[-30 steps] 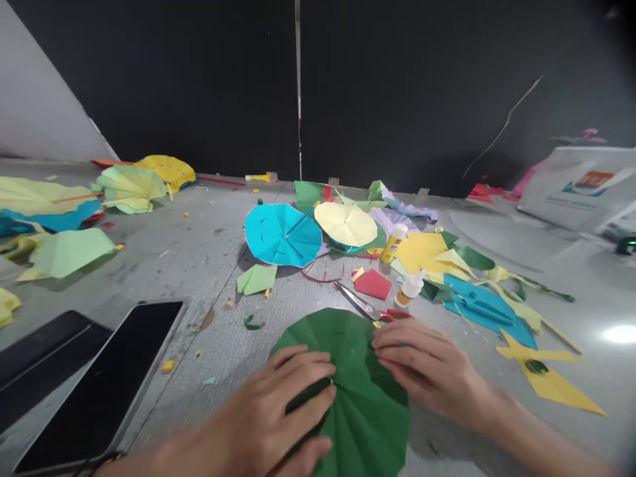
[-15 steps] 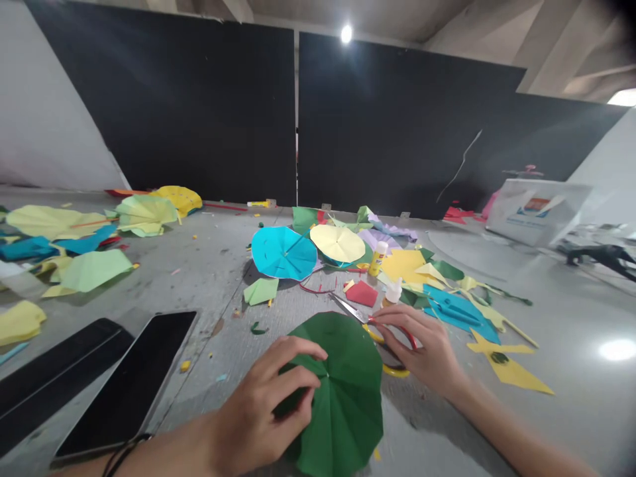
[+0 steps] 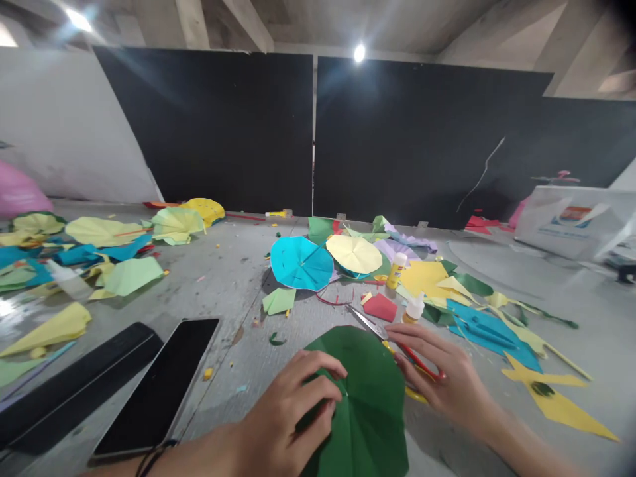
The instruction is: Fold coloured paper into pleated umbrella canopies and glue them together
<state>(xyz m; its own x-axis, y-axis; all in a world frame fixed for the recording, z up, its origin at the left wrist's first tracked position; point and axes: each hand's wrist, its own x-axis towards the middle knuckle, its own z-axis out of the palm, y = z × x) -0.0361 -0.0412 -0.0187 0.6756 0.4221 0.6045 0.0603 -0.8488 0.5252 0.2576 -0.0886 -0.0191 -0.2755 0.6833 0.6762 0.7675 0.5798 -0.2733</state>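
Observation:
A round, dark green pleated paper disc (image 3: pixel 368 404) lies low in the middle of the view, creases running out from its centre. My left hand (image 3: pixel 298 404) is over its left side, fingers bent and their tips by the centre; the hold is partly hidden. At the disc's upper right, my right hand (image 3: pixel 447 377) has its fingers closed about the scissors (image 3: pixel 378 331). The scissors have red and yellow handles, and their blades point up and left, away from me. A red paper piece (image 3: pixel 380 307) and a white-capped glue bottle (image 3: pixel 414 309) lie just beyond.
A phone (image 3: pixel 161 384) and a long black case (image 3: pixel 79 391) lie at left. Blue (image 3: pixel 301 264) and cream paper discs (image 3: pixel 354 253) and a yellow glue stick (image 3: pixel 396 271) are farther back. Paper scraps spread left and right. A white bag (image 3: pixel 571 222) stands far right, before black panels (image 3: pixel 427 132).
The view has swung left, so everything appears shifted right and slightly lower. My left hand stays over the green disc, and my right hand stays on the scissors.

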